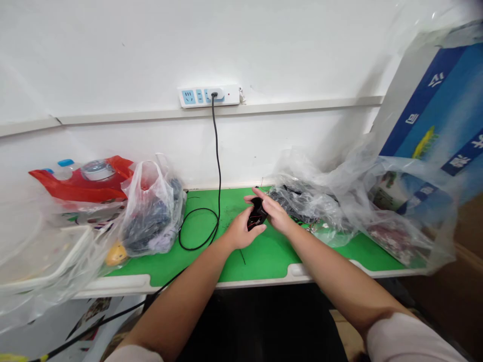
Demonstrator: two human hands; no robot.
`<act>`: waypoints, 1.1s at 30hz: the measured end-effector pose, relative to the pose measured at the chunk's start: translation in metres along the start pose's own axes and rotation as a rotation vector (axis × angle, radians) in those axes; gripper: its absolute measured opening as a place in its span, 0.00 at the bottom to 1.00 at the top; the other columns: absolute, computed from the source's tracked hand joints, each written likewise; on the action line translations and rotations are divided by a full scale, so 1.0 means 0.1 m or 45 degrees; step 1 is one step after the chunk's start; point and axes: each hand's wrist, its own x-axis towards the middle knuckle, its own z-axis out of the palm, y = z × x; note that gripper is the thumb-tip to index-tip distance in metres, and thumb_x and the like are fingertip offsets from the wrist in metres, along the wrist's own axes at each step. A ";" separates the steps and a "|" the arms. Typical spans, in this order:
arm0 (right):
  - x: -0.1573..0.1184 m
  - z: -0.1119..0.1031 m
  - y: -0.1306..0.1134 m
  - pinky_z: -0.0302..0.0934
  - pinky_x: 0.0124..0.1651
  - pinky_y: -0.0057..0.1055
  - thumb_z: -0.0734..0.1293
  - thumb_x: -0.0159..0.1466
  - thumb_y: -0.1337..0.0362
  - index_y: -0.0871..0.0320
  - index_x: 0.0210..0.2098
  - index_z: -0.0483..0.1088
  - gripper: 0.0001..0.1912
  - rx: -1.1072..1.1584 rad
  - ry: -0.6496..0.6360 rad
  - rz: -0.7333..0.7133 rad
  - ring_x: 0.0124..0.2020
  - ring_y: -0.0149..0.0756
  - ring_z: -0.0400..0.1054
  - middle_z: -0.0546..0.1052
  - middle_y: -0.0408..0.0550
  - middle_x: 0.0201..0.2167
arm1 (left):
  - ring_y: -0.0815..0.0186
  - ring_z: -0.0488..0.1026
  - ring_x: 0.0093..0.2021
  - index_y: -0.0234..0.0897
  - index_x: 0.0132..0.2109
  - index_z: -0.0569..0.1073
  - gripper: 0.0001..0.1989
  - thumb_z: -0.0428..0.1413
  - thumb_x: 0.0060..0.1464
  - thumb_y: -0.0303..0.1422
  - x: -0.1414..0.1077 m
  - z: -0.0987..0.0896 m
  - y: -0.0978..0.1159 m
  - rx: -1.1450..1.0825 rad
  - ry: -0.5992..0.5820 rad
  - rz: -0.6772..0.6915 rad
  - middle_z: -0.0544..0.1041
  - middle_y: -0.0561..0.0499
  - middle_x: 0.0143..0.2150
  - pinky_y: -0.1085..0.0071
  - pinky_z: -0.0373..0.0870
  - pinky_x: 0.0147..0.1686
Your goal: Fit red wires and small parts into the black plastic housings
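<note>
A small black object [257, 215] with a bit of red on it is held between my two hands above the green table mat [260, 259]. My left hand [243, 230] grips its left and lower side, the thumb stretched along the bottom. Against its right side lies my right hand [276, 213], with the fingers pointing up and to the left. What exactly the object is cannot be made out. Just right of my right hand, clear plastic bags with dark items [294, 203] lie on the mat.
A black cable [217, 151] runs from a power strip [209, 95] and loops left of my hands. Bags [151, 221], a red bag [79, 186] and a yellow ball [116, 254] sit left. A blue box [433, 115] stands right.
</note>
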 end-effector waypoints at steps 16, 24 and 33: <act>-0.02 0.04 -0.01 0.57 0.57 0.42 0.58 0.62 0.44 0.51 0.60 0.58 0.31 0.015 -0.002 0.030 0.54 0.41 0.65 0.70 0.50 0.54 | 0.56 0.71 0.43 0.36 0.53 0.64 0.25 0.56 0.51 0.42 -0.02 0.00 0.03 0.154 0.011 0.004 0.72 0.42 0.47 0.61 0.67 0.42; -0.03 0.01 0.02 0.54 0.59 0.46 0.59 0.65 0.52 0.50 0.59 0.60 0.25 0.034 -0.042 -0.052 0.54 0.41 0.65 0.71 0.49 0.52 | 0.55 0.71 0.46 0.37 0.56 0.61 0.28 0.54 0.52 0.45 -0.02 0.00 0.06 0.286 -0.005 -0.013 0.71 0.42 0.50 0.60 0.68 0.42; -0.08 0.04 -0.04 0.53 0.60 0.47 0.58 0.64 0.51 0.49 0.59 0.60 0.24 0.000 -0.068 -0.117 0.55 0.43 0.62 0.69 0.48 0.54 | 0.51 0.72 0.46 0.38 0.57 0.58 0.33 0.55 0.49 0.50 -0.04 0.00 0.17 0.589 0.100 -0.094 0.72 0.42 0.51 0.57 0.70 0.41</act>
